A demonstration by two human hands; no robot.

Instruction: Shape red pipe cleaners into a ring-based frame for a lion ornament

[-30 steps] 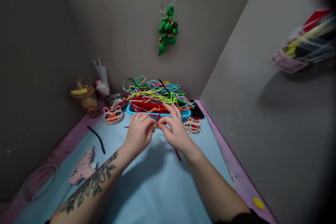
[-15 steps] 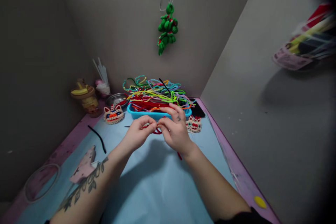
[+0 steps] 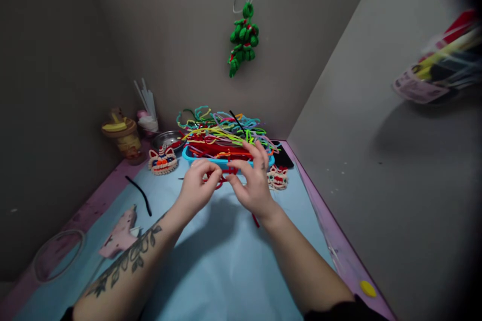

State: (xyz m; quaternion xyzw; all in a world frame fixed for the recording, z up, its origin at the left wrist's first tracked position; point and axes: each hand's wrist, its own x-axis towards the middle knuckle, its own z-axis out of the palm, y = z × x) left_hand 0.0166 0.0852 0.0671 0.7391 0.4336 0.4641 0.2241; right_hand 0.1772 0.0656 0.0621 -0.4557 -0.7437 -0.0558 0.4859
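My left hand (image 3: 199,184) is closed in a pinch, thumb against forefinger, on a thin red pipe cleaner (image 3: 223,179), mostly hidden by the fingers. Facing it, my right hand (image 3: 253,185) has its thumb and fingers spread, the thumb tip close to the red piece; whether they touch I cannot tell. Red loops and a dark pointed tip (image 3: 181,179) show behind my left hand, perhaps scissors lying on the mat. Beneath my right wrist a short red strip (image 3: 256,220) sticks out.
Behind the hands stands a blue basket (image 3: 192,163) heaped with coloured pipe cleaners (image 3: 226,133). Beaded-looking animal faces (image 3: 163,161) (image 3: 277,178) flank it. At left lie a black pipe cleaner (image 3: 140,194), a pink glue gun (image 3: 119,233) and a clear ring (image 3: 59,256). Grey walls enclose the table.
My right thumb and fingers have spread apart and drawn back from my left fingertips. My left hand keeps its pinch. The view has shifted slightly.
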